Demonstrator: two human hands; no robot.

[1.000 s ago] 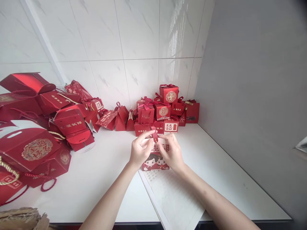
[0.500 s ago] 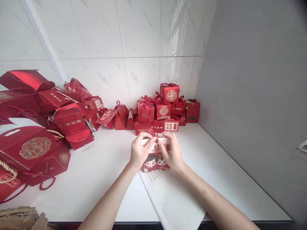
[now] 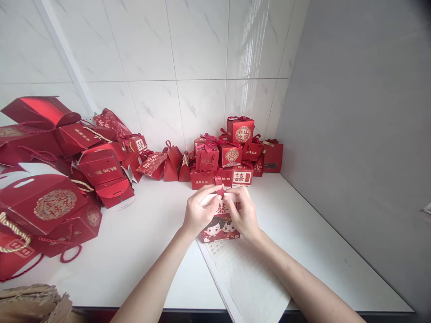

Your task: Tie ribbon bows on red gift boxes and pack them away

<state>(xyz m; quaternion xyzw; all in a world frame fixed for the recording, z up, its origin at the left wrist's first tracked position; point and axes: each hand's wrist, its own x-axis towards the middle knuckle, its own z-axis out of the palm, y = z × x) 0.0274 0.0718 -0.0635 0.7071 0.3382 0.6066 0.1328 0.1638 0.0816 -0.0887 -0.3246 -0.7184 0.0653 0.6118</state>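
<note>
Red-white box, cartoon pair on front. Ribbon at its 12 o'clock: left hand pinches it, fingertips nearly meeting; right hand half-curled, hold unclear.

A red-and-white box, two cartoon figures on its near face, stands upright around the middle of the bench, a red ribbon above its top
</note>
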